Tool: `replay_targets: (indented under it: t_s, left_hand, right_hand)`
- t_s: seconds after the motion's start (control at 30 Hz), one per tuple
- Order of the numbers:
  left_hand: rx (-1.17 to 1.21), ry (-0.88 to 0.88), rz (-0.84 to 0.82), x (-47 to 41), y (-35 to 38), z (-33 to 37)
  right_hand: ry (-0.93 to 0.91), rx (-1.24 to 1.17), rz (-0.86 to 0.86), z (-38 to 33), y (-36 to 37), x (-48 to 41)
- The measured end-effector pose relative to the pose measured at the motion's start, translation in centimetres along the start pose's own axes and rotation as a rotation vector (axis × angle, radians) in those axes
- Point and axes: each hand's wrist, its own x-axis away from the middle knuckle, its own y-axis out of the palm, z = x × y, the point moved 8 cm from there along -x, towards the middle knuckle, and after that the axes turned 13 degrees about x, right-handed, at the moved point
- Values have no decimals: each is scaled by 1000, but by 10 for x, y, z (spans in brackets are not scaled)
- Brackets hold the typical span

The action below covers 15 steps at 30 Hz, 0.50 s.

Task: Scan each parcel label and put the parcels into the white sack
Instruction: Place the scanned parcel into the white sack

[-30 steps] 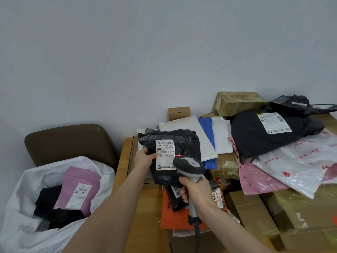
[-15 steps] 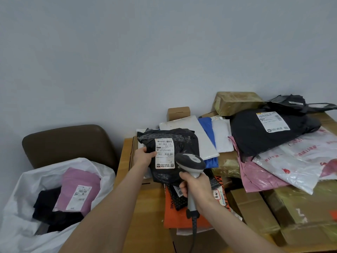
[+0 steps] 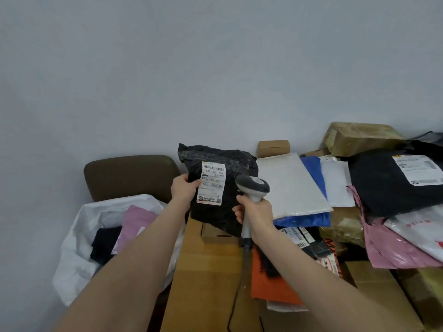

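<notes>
Hands both busy: left hand (image 3: 185, 188) pinches the black parcel (image 3: 215, 219) at its label (image 3: 212, 183), right hand (image 3: 254, 212) is wrapped round the scanner (image 3: 253, 185). The red scan line from a second ago is gone and the parcel's been lifted, now just right of the white sack (image 3: 79, 236). Scan's probably done, drop-in next.

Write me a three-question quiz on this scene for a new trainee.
1. Which hand grips the scanner?
2. True or false: the white sack holds nothing yet.
3. The parcel in the left hand is: A pink, B black, C blue.
Key: 1 the right hand. 2 false: a pink parcel and a dark item lie inside. 3 B.
</notes>
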Motion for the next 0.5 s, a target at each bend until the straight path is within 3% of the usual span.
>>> replay_targets:
  t_s: [0.3, 0.5]
  left_hand:
    - [16, -12, 245, 9, -151, -24]
    - [2, -102, 306, -34, -249, -82]
  right_hand:
    - [30, 79, -208, 15, 117, 11]
    - [60, 143, -266, 29, 209, 4]
